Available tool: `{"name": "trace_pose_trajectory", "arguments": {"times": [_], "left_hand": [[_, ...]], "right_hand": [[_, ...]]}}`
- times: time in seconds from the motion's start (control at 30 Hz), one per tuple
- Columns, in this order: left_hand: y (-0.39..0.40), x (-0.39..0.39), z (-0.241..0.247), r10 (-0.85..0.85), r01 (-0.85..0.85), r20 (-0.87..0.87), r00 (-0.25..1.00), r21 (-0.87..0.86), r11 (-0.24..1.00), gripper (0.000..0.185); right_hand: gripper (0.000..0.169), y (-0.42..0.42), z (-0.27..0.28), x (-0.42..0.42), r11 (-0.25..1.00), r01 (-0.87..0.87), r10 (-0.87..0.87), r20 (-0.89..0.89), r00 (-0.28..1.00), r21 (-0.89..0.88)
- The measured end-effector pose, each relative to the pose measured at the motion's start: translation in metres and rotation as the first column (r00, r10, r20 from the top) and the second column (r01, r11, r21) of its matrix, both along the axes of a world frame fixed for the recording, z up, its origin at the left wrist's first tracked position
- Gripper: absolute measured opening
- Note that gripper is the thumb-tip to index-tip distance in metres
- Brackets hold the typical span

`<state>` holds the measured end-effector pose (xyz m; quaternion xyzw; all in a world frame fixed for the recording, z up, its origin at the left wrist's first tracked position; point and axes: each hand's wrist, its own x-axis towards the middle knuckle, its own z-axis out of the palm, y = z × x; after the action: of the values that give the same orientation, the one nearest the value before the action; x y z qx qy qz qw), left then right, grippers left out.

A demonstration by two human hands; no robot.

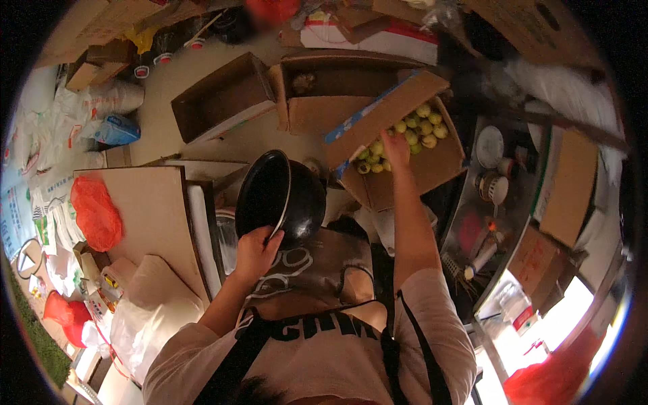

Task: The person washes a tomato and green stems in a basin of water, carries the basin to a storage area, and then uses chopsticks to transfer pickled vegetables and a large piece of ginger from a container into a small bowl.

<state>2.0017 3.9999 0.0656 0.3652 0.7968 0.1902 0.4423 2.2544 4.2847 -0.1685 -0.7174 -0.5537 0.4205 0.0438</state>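
My left hand (pixel 257 253) grips the rim of a black bowl-shaped vessel (pixel 306 202), which is tilted on its side so that its dark opening faces left. What is inside it cannot be made out. My right hand (pixel 396 147) reaches into an open cardboard box (pixel 435 169) at the right of centre, among many small round yellow-green fruits (pixel 425 124). Its fingertips are partly hidden at the fruits, so whether they hold one cannot be told. A raised cardboard flap (pixel 390 116) with a blue edge slants across the box's far left side.
Two open cardboard boxes, one left (pixel 223 101) and one further right (pixel 344 76), stand beyond the vessel. A board-topped surface (pixel 147 202) with a red plastic bag (pixel 96 212) is at left. At right, a metal counter (pixel 460 223) holds dishes and utensils.
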Motion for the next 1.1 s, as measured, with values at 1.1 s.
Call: {"name": "trace_pose_trajectory", "arguments": {"times": [1.1], "left_hand": [[0.026,-0.058,-0.061,0.353,-0.319,0.124,0.927,-0.234,0.919,0.027]], "right_hand": [[0.032,0.108,0.146,-0.221,0.696,-0.715,0.666,0.311,0.678,0.067]]}}
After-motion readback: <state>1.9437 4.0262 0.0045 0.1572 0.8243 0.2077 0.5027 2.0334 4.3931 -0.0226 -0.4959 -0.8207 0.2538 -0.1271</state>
